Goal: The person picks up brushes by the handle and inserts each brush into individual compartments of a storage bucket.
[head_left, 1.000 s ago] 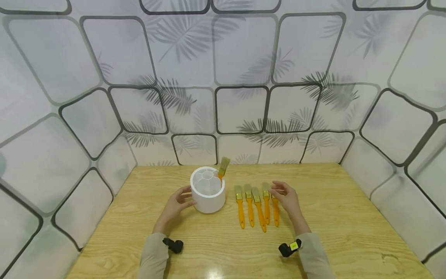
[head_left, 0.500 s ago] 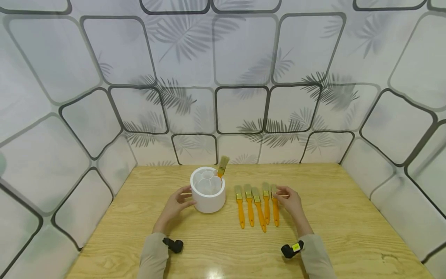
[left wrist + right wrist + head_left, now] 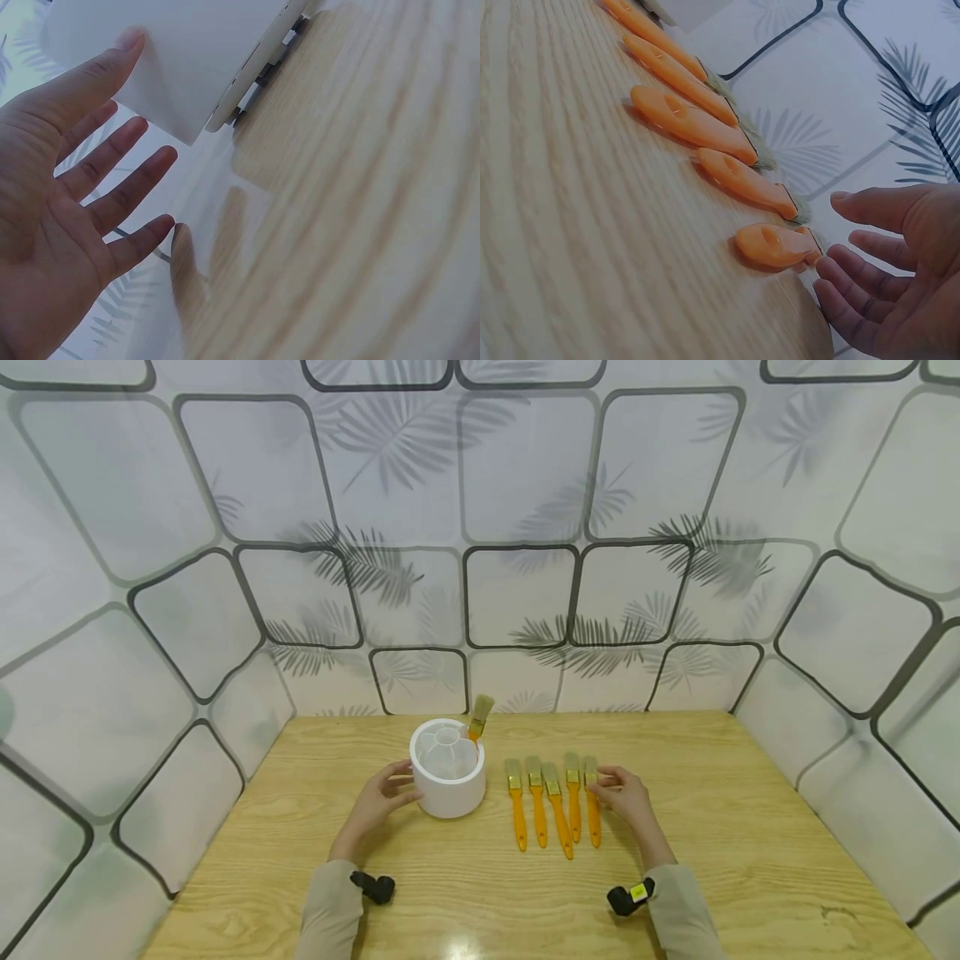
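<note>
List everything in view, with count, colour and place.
Table: 1, light wood, before the person.
Backdrop: 1, pale with dark outlines and leaf prints, behind the table.
Round container: 1, white, on the table.
Divider: 1, translucent, inside the container.
Upright brush: 1, orange handle, in the container, leaning right.
Flat brushes: 5, orange handles, in a row right of the container.
Wrist cameras: 2, black, one per wrist.
Sleeves: 2, beige.
Left hand: 1, at the container's left side.
Right hand: 1, at the rightmost brush.
</note>
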A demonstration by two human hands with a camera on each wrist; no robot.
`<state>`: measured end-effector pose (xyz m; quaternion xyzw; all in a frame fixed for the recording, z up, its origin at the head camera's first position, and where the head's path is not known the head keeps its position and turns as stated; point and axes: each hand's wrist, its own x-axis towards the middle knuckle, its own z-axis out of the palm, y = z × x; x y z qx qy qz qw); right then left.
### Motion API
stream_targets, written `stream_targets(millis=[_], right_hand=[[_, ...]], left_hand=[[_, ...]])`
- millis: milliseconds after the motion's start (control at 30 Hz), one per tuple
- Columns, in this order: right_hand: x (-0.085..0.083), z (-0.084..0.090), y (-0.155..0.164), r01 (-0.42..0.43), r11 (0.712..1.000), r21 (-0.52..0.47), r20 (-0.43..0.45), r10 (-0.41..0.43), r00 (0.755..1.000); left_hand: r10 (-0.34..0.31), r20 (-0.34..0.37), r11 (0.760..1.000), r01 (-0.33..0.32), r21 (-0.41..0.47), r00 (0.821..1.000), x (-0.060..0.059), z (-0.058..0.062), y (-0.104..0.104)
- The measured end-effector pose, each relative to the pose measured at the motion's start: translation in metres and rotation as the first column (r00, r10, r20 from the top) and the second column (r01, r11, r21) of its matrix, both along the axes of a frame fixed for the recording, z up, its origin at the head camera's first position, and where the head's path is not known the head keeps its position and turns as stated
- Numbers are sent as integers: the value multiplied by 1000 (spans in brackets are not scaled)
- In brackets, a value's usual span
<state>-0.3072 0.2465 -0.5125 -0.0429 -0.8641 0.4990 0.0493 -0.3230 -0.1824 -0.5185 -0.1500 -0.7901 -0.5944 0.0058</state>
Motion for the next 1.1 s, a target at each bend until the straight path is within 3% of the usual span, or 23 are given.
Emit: stream_targets(millis=[267, 567, 1100], right_hand=[[-1, 0, 0, 5, 999, 55, 35, -7, 999], [2, 0, -3, -7, 992, 123, 24, 4, 1000], [1, -1, -10, -9, 983, 186, 7, 8, 1000]], left_hand=[[-9, 15, 1000, 9, 12, 1000, 1, 2, 0], [-40, 6, 999, 40, -11, 999, 16, 26, 5], [-33, -24, 999, 33, -7, 999, 18, 27, 7]])
